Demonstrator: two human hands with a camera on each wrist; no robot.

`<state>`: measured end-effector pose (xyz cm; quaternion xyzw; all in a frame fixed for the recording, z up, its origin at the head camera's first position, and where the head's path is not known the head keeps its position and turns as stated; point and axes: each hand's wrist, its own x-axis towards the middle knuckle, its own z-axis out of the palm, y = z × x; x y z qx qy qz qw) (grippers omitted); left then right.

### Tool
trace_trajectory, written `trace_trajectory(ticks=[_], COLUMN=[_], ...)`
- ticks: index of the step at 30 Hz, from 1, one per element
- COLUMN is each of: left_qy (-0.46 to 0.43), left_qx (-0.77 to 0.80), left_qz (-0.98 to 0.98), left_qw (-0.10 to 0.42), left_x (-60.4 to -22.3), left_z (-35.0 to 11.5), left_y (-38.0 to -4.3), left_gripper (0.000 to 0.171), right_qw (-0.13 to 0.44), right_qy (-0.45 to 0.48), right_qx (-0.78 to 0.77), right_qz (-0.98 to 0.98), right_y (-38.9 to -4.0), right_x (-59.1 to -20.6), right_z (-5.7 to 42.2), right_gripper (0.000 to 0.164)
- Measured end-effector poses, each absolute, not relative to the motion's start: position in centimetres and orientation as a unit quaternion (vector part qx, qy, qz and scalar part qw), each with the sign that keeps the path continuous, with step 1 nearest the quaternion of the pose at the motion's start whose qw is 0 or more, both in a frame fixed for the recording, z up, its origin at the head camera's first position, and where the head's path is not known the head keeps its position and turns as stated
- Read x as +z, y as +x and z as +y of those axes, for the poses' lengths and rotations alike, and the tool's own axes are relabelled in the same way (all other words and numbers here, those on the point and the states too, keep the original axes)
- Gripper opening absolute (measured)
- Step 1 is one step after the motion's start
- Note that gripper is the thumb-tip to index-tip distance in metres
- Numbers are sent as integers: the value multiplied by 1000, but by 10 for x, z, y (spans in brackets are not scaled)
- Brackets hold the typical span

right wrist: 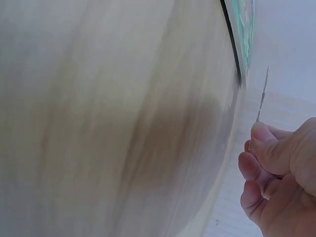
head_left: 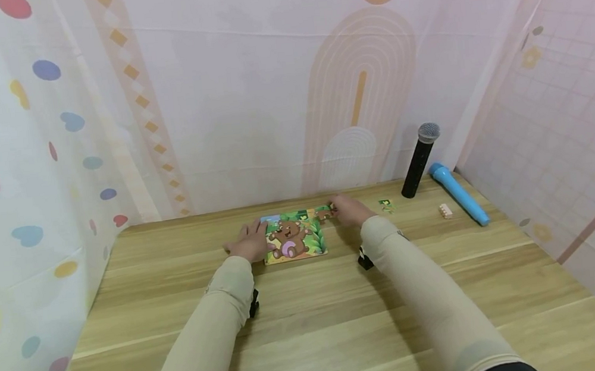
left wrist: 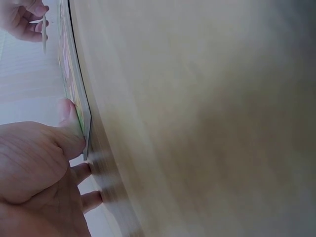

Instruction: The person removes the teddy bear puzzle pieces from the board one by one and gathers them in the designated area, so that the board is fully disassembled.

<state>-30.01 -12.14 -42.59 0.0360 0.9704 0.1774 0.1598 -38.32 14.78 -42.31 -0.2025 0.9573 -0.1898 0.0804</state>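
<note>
A bear jigsaw puzzle (head_left: 294, 242) in a flat tray lies on the wooden table, showing a brown bear among green leaves. My left hand (head_left: 250, 242) rests at the puzzle's left side, its thumb (left wrist: 69, 116) on the board's edge and other fingertips touching down beyond it. Between thumb and fingers, my right hand (head_left: 350, 209) pinches a thin puzzle piece (head_left: 325, 213) over the upper right corner of the puzzle. The right wrist view shows that puzzle piece (right wrist: 263, 96) edge-on, raised above the board. Another puzzle piece (head_left: 387, 205) lies on the table right of my right hand.
A black microphone (head_left: 418, 162) stands upright at the back right. Beside it lies a blue toy microphone (head_left: 458, 194), with a small pale pink block (head_left: 445, 211) nearby. A printed curtain (head_left: 246, 95) hangs behind the table (head_left: 311, 327).
</note>
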Motion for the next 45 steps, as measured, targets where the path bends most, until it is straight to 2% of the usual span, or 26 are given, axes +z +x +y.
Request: trace_trajectory(ticks=[18, 32, 45], left_qy=[37, 36, 31], left_qx=[170, 172, 178], left_qz=[971, 970, 970], left_qw=[162, 166, 164], left_x=[-429, -430, -426], left_z=[-124, -123, -120], left_y=[-301, -300, -302], left_gripper=[70, 70, 70], right_qw=[77, 100, 82], right_qy=[-191, -161, -149], right_qx=[-169, -177, -169], right_qz=[964, 966, 971], right_y=[-389, -385, -393], right_x=[-427, -424, -427], right_z=[177, 198, 217], right_gripper=[32, 32, 32])
